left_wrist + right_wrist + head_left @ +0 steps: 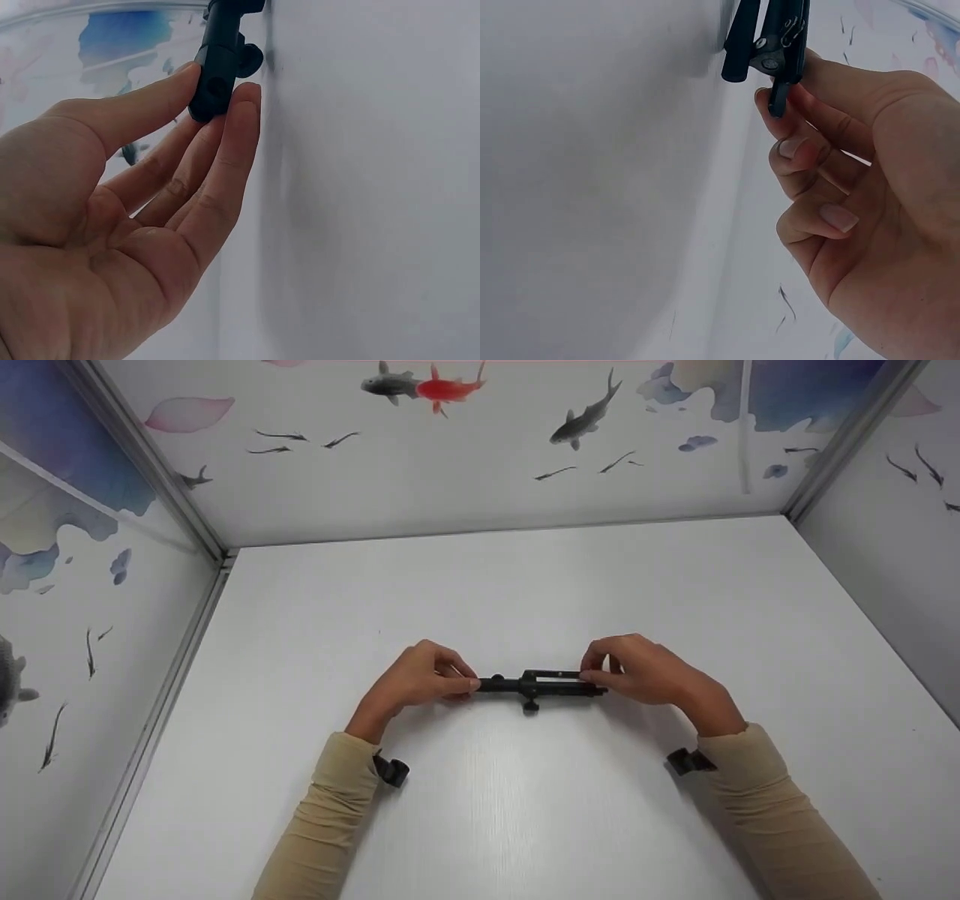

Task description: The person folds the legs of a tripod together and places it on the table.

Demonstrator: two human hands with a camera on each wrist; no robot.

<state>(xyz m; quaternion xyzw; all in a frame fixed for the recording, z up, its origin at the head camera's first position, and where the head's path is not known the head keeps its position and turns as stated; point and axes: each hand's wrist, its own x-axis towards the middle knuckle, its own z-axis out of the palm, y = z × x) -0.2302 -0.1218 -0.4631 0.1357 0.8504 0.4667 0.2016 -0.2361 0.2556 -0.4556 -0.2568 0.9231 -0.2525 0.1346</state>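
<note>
A black mini tripod (529, 685) with folding legs lies crosswise between my two hands in the head view. My left hand (426, 676) pinches the tube end (215, 75) between thumb and fingertips, with a round knob (249, 60) just beyond them. My right hand (639, 669) pinches the leg end; one leg (559, 674) stands slightly apart from the others, leaving a narrow gap. In the right wrist view, rivets and a small hinge bracket (769, 62) show near the leg tips. A second knob (531, 707) sticks out from the tripod's near side.
The white tabletop (480, 810) spreads out under both hands. White panels printed with fish surround it: a back wall (480, 487), a left wall (45, 600) and a right wall (885, 532). Metal frame posts stand at the corners. A small black camera sits on each wrist.
</note>
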